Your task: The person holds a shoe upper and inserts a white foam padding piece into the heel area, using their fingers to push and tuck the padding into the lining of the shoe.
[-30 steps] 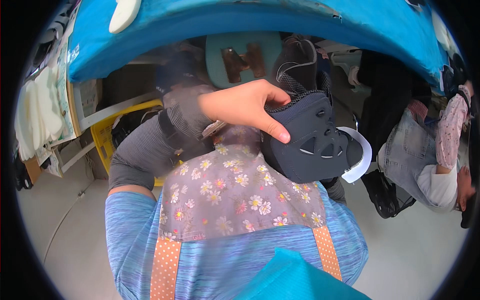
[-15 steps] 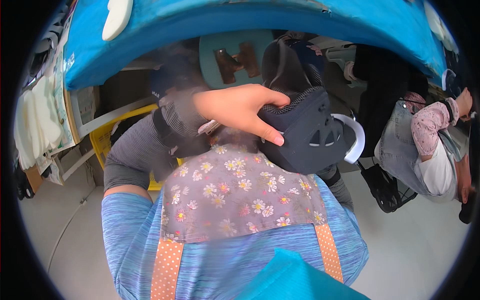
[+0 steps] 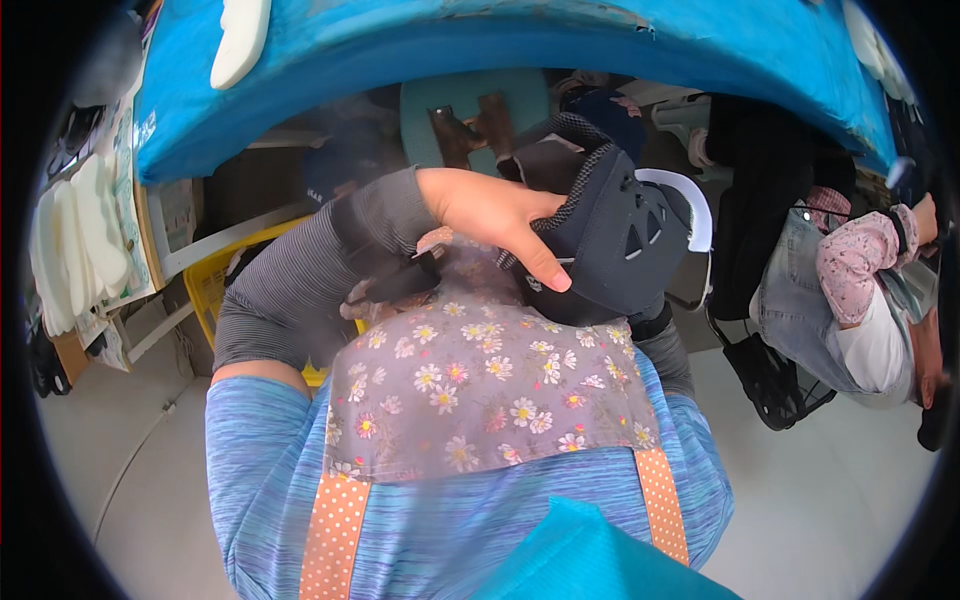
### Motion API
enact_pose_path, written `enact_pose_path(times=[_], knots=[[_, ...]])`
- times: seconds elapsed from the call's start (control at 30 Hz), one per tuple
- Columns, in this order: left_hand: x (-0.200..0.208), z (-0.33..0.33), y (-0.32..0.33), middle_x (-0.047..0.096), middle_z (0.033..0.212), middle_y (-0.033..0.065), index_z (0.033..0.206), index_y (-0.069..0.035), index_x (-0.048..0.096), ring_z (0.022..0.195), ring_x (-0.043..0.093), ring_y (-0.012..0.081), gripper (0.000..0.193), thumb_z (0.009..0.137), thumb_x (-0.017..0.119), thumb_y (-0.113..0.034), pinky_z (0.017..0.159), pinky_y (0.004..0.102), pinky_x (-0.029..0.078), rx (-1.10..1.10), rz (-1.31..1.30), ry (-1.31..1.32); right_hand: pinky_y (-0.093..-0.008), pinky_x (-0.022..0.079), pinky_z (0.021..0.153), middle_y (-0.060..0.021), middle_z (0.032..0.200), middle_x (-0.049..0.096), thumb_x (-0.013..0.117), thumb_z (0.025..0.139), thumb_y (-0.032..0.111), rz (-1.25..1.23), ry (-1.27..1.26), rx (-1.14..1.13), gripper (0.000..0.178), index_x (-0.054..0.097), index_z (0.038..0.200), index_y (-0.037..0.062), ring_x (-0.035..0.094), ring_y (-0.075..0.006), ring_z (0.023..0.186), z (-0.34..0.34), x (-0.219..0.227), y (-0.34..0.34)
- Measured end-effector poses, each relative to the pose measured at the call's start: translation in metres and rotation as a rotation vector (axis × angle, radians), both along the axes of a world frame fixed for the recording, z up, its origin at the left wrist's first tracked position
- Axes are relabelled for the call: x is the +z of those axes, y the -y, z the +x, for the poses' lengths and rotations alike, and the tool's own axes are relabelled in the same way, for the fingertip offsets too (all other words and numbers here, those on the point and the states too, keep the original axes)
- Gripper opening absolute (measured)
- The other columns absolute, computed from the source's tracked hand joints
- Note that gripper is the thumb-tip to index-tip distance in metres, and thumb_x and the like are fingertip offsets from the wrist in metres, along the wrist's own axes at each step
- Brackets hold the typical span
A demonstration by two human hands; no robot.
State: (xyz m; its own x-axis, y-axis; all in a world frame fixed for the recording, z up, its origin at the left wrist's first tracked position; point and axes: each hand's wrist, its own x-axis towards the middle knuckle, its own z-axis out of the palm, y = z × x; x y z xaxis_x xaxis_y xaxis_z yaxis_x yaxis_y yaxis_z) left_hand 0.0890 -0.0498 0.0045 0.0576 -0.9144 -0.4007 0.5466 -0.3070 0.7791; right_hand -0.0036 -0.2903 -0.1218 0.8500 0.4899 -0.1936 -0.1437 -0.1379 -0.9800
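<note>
My left hand (image 3: 500, 215) grips the rim of a dark navy shell piece (image 3: 625, 240). Its thumb presses on the outside while the other fingers go over the edge and out of sight. The piece has cut-out vents, a black mesh-padded lining round its opening and a white curved band (image 3: 690, 200) at its right side. It is held above my lap, over the flowered apron (image 3: 470, 400). My right arm shows only as a striped sleeve (image 3: 675, 350) under the piece; the right hand is hidden.
A blue-covered table (image 3: 480, 45) curves across the far side, with a white foam piece (image 3: 240, 40) on it. White foam pieces (image 3: 95, 235) hang at the left near a yellow crate (image 3: 215, 290). A green stool (image 3: 420, 120) stands beyond. At right sits another person (image 3: 850, 270).
The navy piece has tipped and turned in my grip, and its tall upright flap no longer stands up. My left hand has shifted slightly to the right with its hold kept.
</note>
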Motion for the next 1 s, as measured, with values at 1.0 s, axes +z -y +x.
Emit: enact_pose_path(times=[1.0], knots=[[-0.010,0.034,-0.031,0.058,0.127,0.0080,0.138,-0.006,0.046,0.119,0.055,0.0237,0.049,0.101,0.046,-0.039,0.104,0.0410,0.041,1.193,-0.539,-0.177,-0.0311,0.048,0.075,-0.0079,0.093,0.066,0.076,0.080,0.008,-0.328,1.093,-0.820,0.024,0.064,0.100,0.0028,0.061,-0.0205,0.081,0.109,0.173,0.006]])
